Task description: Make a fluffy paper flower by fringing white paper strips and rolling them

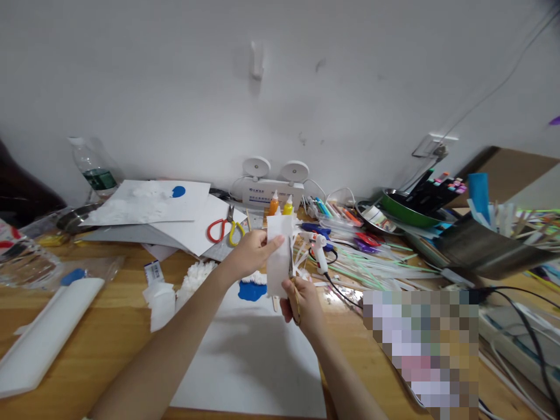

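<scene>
My left hand (252, 252) pinches the upper left edge of a white paper piece (279, 256) held upright above the table. My right hand (301, 303) is closed around small scissors with gold-coloured handles (296, 303) at the paper's lower right edge; the blades are mostly hidden behind the paper. A wooden stick (275, 303) pokes out below the paper. Under the hands lies a large white sheet (258, 356) with a blue paint patch (250, 290) and white fluffy material (198, 274) beside it.
Red-and-yellow scissors (224, 228), a glue gun (319, 251) with its cord, paint bottles (280, 205), stacked white sheets (149, 213), a water bottle (94, 166), a foam strip (46, 332), many coloured straws (376, 256) and a green bowl (406, 213) crowd the wooden table (109, 326).
</scene>
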Demonstrator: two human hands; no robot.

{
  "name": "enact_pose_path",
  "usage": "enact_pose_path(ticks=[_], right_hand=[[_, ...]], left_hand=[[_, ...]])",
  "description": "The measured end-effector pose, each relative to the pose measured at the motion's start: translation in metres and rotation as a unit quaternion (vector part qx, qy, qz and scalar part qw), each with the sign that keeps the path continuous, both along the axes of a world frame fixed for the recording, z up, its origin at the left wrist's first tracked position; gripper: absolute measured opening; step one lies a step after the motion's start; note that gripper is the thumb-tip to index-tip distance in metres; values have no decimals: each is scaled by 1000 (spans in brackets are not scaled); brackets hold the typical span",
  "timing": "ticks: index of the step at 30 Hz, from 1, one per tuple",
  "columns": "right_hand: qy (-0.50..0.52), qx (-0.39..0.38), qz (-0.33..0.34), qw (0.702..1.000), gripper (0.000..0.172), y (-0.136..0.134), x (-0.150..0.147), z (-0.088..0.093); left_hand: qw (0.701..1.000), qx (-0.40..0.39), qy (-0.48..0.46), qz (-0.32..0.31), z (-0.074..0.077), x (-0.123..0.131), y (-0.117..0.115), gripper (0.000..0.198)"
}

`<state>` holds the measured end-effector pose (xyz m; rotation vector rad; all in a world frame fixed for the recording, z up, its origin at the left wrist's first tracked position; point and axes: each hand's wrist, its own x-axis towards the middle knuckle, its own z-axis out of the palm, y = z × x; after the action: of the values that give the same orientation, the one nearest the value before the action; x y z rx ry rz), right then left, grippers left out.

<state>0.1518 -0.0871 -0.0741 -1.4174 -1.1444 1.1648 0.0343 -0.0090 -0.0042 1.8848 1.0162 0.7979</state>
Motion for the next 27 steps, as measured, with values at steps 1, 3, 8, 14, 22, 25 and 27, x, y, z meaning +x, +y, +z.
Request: enact_pose_path(ticks=[1, 3, 8, 14, 22, 25, 27], right_hand=[[1, -1, 3, 1000, 51, 0, 0, -1], [2, 1, 12, 1000, 51, 0, 1, -3], [-14, 21, 29, 999, 55, -2, 0, -6], [15, 77, 37, 996, 55, -1, 1, -12], [14, 81, 7, 997, 54, 1, 3, -10], [38, 82, 4, 996, 53, 1, 3, -9], [50, 83, 2, 995, 52, 1, 4, -10]], left_hand=[[1000, 2, -3, 3, -1, 0, 0, 37], [1000, 7, -2, 16, -1, 0, 1, 38], [1000, -1, 3, 24, 2, 0, 0, 39], [1000, 0, 15, 4, 0, 4, -3, 36], [996, 17, 77, -32, 3, 8, -12, 33], [995, 11, 91, -42, 5, 8, -13, 33], [995, 4, 93, -44, 5, 8, -13, 33]])
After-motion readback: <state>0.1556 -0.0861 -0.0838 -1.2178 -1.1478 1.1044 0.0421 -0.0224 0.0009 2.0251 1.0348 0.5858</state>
